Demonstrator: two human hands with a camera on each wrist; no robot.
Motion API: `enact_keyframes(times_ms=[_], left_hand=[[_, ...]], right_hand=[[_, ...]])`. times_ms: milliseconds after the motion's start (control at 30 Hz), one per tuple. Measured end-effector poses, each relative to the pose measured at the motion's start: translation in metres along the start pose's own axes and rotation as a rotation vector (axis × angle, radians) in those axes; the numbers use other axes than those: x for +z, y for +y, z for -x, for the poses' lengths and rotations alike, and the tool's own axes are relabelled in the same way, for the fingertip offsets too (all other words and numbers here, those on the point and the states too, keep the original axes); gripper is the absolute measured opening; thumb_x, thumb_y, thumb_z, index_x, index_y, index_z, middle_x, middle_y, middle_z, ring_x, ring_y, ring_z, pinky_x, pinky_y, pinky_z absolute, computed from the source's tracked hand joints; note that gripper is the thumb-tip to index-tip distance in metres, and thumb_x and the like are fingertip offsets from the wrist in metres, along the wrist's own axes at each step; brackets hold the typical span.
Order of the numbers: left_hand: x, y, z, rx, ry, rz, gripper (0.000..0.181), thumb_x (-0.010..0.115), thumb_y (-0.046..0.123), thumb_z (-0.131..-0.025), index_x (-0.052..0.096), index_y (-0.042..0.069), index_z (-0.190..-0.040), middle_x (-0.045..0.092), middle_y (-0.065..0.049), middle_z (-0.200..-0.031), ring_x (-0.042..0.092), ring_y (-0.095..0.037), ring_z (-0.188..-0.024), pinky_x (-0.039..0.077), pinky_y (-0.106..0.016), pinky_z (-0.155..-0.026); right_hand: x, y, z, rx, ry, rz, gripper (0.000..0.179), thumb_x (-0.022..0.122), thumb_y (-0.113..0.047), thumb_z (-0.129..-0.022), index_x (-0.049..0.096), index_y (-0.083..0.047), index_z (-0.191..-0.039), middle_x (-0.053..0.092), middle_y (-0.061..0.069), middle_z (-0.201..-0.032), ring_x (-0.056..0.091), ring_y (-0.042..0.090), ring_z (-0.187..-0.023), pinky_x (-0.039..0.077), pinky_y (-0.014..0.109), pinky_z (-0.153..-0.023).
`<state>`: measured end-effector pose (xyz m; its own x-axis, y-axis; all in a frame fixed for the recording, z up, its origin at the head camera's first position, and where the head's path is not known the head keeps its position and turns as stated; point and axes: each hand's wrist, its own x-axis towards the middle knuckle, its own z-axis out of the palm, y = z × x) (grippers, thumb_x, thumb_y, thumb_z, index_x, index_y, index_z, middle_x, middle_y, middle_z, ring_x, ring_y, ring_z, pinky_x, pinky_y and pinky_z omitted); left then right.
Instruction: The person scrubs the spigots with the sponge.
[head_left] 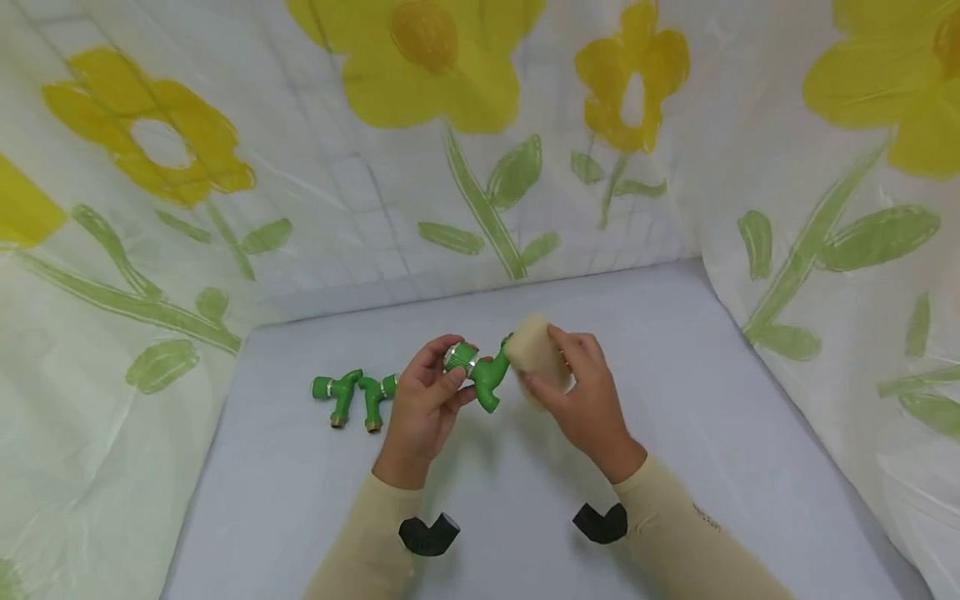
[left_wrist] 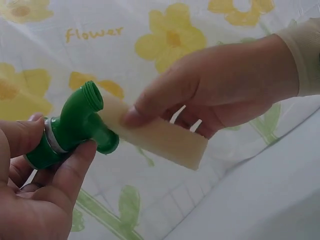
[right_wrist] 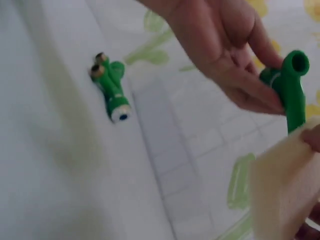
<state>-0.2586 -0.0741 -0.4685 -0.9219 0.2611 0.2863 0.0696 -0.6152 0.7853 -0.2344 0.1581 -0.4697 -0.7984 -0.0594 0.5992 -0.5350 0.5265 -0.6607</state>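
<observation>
My left hand (head_left: 426, 400) grips a green tap (head_left: 489, 375) by its round ribbed end, thumb on one side and fingers on the other. A silvery ring circles the tap next to that end, and its curved spout points down in the head view. My right hand (head_left: 588, 400) holds a pale cream sponge (head_left: 538, 354) between thumb and fingers. One end of the sponge (left_wrist: 165, 140) meets the tap's far end (left_wrist: 106, 140) in the left wrist view. In the right wrist view the threaded opening of the tap (right_wrist: 295, 75) faces the camera.
Two more green taps, one farther left (head_left: 341, 396) and one nearer (head_left: 372, 404) my left hand, lie on the pale table (head_left: 510, 517). Behind and beside the table hangs a white sheet (head_left: 315, 208) with yellow flowers. Black curved mounts (head_left: 429, 535) sit at both sleeves.
</observation>
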Motion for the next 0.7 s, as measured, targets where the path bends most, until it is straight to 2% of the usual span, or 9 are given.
enact_keyframes(times_ms=[100,167,333,400,500,567,700], left_hand=[[-0.0012,-0.0009,-0.0002,0.008,0.003,-0.001,0.032,0.063,-0.006,-0.107,0.06,0.002,-0.138,0.064,-0.013,-0.127,0.072,-0.026,-0.116,0.063,-0.034,-0.091],[-0.0016,-0.0011,-0.0006,0.019,-0.004,0.013,0.032,0.064,-0.005,-0.107,0.06,0.002,-0.138,0.065,-0.013,-0.127,0.071,-0.026,-0.116,0.062,-0.034,-0.093],[-0.002,-0.0022,0.0014,0.013,-0.053,0.068,0.031,0.063,-0.007,-0.107,0.06,0.003,-0.135,0.064,-0.013,-0.126,0.072,-0.033,-0.12,0.061,-0.039,-0.097],[-0.0019,-0.0028,0.0024,0.011,-0.056,0.076,0.03,0.062,-0.008,-0.108,0.06,0.004,-0.135,0.064,-0.013,-0.126,0.072,-0.033,-0.12,0.06,-0.039,-0.097],[-0.001,-0.0029,0.0025,0.019,-0.044,0.082,0.028,0.061,-0.006,-0.109,0.059,0.003,-0.136,0.063,-0.012,-0.126,0.072,-0.029,-0.118,0.061,-0.036,-0.095],[-0.0005,-0.003,0.0022,0.027,-0.035,0.089,0.028,0.062,-0.006,-0.108,0.059,0.001,-0.135,0.062,-0.013,-0.126,0.072,-0.029,-0.118,0.061,-0.035,-0.095],[0.0003,-0.0039,0.0028,0.021,-0.035,0.115,0.028,0.063,-0.007,-0.107,0.059,0.002,-0.133,0.061,-0.013,-0.124,0.072,-0.032,-0.12,0.06,-0.038,-0.097]], right_hand=[[0.0011,-0.004,0.004,-0.078,-0.072,-0.065,0.072,0.093,-0.008,-0.087,0.06,0.005,-0.15,0.06,0.017,-0.127,0.06,0.031,-0.114,0.06,0.054,-0.086],[0.0012,-0.0045,0.0024,-0.105,-0.084,-0.082,0.073,0.093,-0.009,-0.086,0.06,0.004,-0.15,0.06,0.017,-0.128,0.06,0.033,-0.117,0.06,0.054,-0.088],[-0.0003,0.0015,-0.0023,0.006,0.037,-0.025,0.071,0.09,-0.003,-0.088,0.058,0.006,-0.151,0.057,0.02,-0.126,0.057,0.029,-0.111,0.056,0.05,-0.088],[-0.0004,0.0003,0.001,0.013,0.026,-0.041,0.07,0.09,-0.004,-0.089,0.058,0.006,-0.151,0.058,0.019,-0.126,0.057,0.028,-0.11,0.056,0.048,-0.086],[0.0005,-0.0045,0.0063,-0.05,-0.062,-0.112,0.071,0.09,-0.007,-0.088,0.058,0.004,-0.151,0.059,0.017,-0.129,0.058,0.029,-0.113,0.057,0.047,-0.085],[0.0011,-0.0055,0.0057,-0.071,-0.088,-0.142,0.071,0.09,-0.008,-0.088,0.059,0.002,-0.151,0.059,0.016,-0.13,0.058,0.029,-0.115,0.057,0.047,-0.086],[0.0025,0.0006,-0.0003,-0.003,0.008,-0.092,0.069,0.089,-0.006,-0.09,0.058,0.003,-0.151,0.058,0.018,-0.129,0.058,0.028,-0.113,0.055,0.047,-0.087]])
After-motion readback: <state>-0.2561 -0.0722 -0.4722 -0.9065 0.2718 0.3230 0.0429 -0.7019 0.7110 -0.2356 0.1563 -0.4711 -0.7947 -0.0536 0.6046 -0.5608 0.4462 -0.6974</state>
